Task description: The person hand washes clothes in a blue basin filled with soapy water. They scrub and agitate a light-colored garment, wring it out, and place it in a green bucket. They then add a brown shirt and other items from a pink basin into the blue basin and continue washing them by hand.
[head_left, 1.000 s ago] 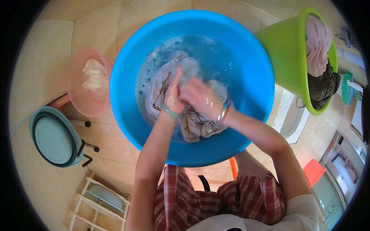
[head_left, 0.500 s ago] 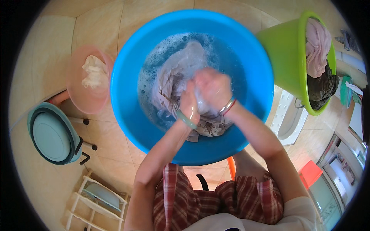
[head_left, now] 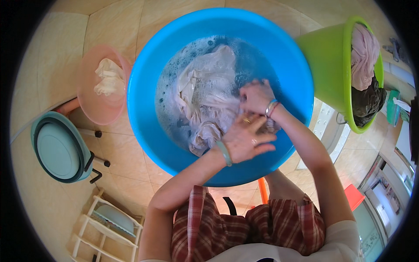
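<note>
A wet, pale greyish-white cloth [head_left: 209, 87] lies bunched and partly sunk in soapy water inside a large blue basin [head_left: 152, 52]. My right hand [head_left: 258, 97] is over the right part of the basin, its fingers curled on an edge of the cloth. Just below and to the left, my left hand [head_left: 249, 139] is open, palm down, with fingers spread over the cloth's near right end. It wears a ring and a pale green bangle. Bracelets circle my right wrist. Part of the cloth is hidden beneath both hands.
A pink translucent basin [head_left: 87, 98] holding white cloth stands left, above a folded teal basin [head_left: 59, 150]. A cream rack [head_left: 102, 227] is at lower left. At right, a tall green bucket [head_left: 321, 65] holds a pink cloth [head_left: 363, 56] and a dark cloth [head_left: 366, 102].
My hands, pressed together over the cloth before, have come apart. Both have shifted right, and the left has opened and moved nearer me. The cloth is more spread out in the water.
</note>
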Demonstrator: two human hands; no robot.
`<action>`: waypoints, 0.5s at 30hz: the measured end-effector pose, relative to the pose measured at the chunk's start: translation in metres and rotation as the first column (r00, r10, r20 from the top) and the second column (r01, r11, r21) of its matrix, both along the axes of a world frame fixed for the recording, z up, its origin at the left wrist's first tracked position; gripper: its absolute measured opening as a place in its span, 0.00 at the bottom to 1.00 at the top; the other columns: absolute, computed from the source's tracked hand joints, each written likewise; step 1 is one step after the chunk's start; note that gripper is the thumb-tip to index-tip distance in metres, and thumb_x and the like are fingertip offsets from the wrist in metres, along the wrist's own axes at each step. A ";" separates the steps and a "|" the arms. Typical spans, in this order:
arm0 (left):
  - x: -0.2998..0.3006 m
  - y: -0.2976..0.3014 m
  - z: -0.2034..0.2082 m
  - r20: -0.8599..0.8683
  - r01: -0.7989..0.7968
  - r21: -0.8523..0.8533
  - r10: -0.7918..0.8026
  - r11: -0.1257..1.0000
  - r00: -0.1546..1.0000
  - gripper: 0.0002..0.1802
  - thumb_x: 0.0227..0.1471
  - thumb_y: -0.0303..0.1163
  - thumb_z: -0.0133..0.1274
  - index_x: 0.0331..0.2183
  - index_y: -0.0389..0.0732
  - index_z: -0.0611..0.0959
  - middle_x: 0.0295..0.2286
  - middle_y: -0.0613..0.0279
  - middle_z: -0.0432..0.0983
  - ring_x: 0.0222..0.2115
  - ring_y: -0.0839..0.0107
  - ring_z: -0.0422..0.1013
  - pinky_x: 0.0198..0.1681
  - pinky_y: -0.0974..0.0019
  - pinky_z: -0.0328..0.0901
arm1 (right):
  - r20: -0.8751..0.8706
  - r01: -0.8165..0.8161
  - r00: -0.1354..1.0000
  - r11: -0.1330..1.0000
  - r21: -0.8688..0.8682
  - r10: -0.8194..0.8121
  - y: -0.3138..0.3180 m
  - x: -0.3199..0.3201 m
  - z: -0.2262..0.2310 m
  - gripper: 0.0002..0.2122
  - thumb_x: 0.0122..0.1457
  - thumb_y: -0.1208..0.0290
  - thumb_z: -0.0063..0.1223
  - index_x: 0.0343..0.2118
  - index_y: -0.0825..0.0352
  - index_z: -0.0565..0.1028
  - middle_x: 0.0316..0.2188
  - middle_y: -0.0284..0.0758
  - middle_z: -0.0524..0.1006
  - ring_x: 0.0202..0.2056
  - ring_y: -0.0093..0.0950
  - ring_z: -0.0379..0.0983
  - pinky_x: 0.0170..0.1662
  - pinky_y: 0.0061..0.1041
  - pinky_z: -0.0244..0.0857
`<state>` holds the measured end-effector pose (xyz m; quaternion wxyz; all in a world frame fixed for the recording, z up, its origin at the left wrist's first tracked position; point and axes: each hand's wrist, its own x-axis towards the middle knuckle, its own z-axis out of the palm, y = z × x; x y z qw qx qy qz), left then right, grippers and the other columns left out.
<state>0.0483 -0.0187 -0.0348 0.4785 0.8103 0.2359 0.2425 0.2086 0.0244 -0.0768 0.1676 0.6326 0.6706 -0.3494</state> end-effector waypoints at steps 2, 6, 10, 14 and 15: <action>-0.005 0.018 -0.007 -0.024 -0.190 -0.086 0.188 0.978 0.982 0.09 0.53 0.35 0.56 0.36 0.45 0.85 0.41 0.54 0.76 0.44 0.56 0.71 0.50 0.58 0.63 | 0.176 0.280 0.925 0.919 0.280 -0.335 0.002 0.005 -0.027 0.19 0.49 0.57 0.57 0.41 0.63 0.74 0.38 0.35 0.76 0.51 0.36 0.65 0.53 0.46 0.53; -0.045 0.021 -0.074 -0.271 -0.681 -0.588 0.688 0.435 0.673 0.10 0.57 0.31 0.52 0.42 0.41 0.80 0.44 0.57 0.75 0.46 0.62 0.71 0.52 0.62 0.62 | 0.058 -0.169 0.986 0.924 0.342 0.159 -0.019 -0.017 -0.053 0.19 0.52 0.65 0.54 0.47 0.64 0.69 0.42 0.41 0.75 0.47 0.41 0.70 0.51 0.44 0.61; -0.024 0.025 -0.073 -0.368 -0.600 -0.793 0.704 0.103 0.608 0.21 0.60 0.36 0.51 0.53 0.44 0.72 0.49 0.58 0.72 0.49 0.67 0.68 0.53 0.64 0.62 | -0.137 0.447 0.890 0.892 0.064 -0.436 0.000 -0.006 -0.060 0.13 0.57 0.66 0.50 0.41 0.69 0.73 0.36 0.46 0.77 0.41 0.42 0.76 0.41 0.41 0.68; -0.036 0.044 -0.087 -0.426 -0.307 -0.905 0.603 -0.295 0.675 0.25 0.60 0.42 0.50 0.55 0.42 0.71 0.52 0.61 0.68 0.49 0.70 0.66 0.51 0.63 0.62 | -0.854 0.631 0.399 0.776 -0.009 -0.334 -0.031 -0.060 0.013 0.08 0.56 0.75 0.43 0.37 0.64 0.74 0.33 0.42 0.76 0.33 0.38 0.75 0.38 0.34 0.69; -0.043 0.043 -0.100 -0.378 -0.176 -0.909 0.570 -0.378 0.729 0.25 0.60 0.44 0.49 0.53 0.40 0.73 0.53 0.62 0.67 0.48 0.71 0.65 0.50 0.63 0.63 | -0.857 0.503 0.420 0.862 -0.054 -0.299 -0.041 -0.074 0.041 0.07 0.54 0.76 0.45 0.36 0.62 0.73 0.33 0.40 0.75 0.33 0.37 0.75 0.38 0.34 0.69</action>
